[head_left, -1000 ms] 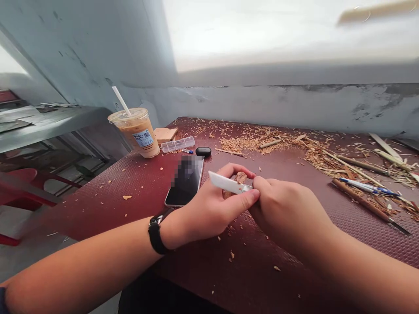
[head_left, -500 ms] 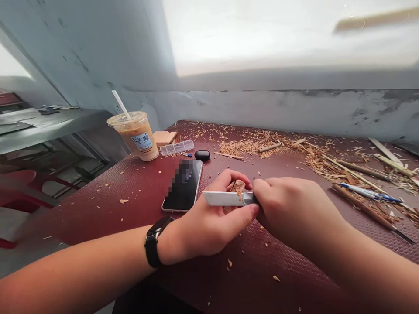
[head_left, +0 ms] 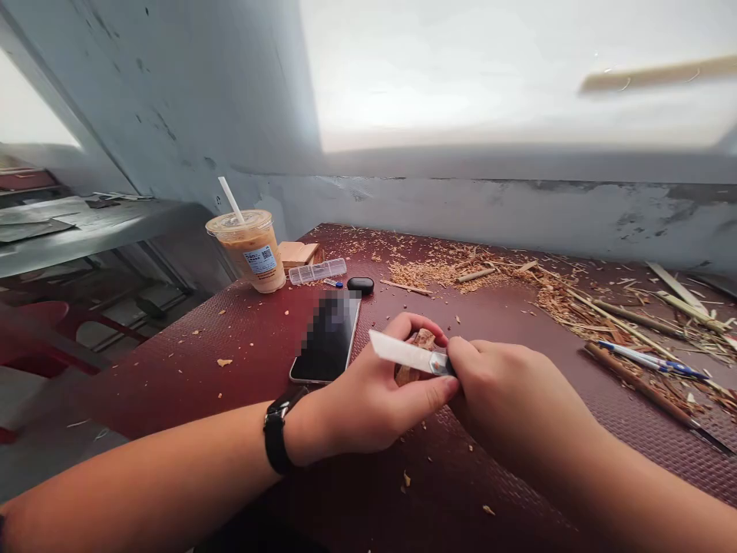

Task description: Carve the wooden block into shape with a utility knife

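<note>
My left hand is closed around a small piece of wood, its rough brown surface showing between the thumb and fingers. A black watch sits on that wrist. My right hand grips a knife with a broad pale blade, most of its dark handle hidden in the fist. The blade points left and lies across the front of the wood, its flat side tilted up towards me. My left thumb tip rests by the base of the blade, close to my right hand.
Behind my left hand lies a phone, with a black oval case beyond it. A drink cup stands at the left near wooden blocks and a clear plastic box. Shavings, sticks, pens and a brown-handled tool cover the right side.
The knife blade has tilted, its tip now higher than its base, and more of the wood shows below it. The whole view has shifted slightly, so things appear lower.
</note>
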Demonstrator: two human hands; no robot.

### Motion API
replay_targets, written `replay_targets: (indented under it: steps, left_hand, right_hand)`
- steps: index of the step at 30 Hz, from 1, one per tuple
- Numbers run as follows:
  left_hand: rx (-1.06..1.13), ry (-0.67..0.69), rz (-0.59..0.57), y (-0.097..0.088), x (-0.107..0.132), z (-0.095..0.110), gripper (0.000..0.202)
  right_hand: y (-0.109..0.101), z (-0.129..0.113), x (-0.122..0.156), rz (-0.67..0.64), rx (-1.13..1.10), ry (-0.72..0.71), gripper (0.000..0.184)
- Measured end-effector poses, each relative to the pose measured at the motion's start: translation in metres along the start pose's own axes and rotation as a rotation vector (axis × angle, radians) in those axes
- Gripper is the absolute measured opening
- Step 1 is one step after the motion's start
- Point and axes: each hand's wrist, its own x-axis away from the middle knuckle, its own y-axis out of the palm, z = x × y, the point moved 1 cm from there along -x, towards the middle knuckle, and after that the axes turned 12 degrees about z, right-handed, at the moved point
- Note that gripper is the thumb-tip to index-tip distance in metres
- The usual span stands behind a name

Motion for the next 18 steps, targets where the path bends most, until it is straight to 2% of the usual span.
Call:
replay_targets:
  steps: [3, 7, 12, 18]
  left_hand:
    - [-0.021, -0.019, -0.058, -0.002, 0.0, 0.002, 0.037]
    - [-0.051, 0.003, 0.024, 0.001, 0.002, 0.001, 0.031]
    - [0.097, 0.001, 0.104, 0.008, 0.006, -0.004, 0.029]
    - [-0.103, 0.089, 0.243, 0.006, 0.014, -0.008, 0.034]
  right_hand:
    - [-0.008, 0.006, -0.007, -0.033, 0.022, -0.093, 0.021]
    - [-0.007, 0.009, -0.01, -0.025, 0.045, -0.138, 0.014]
    - [0.0, 0.002, -0.005, -0.003, 0.01, -0.001, 0.018]
    - [0.003, -0.008, 0.002, -0.049, -0.065, 0.136, 0.022]
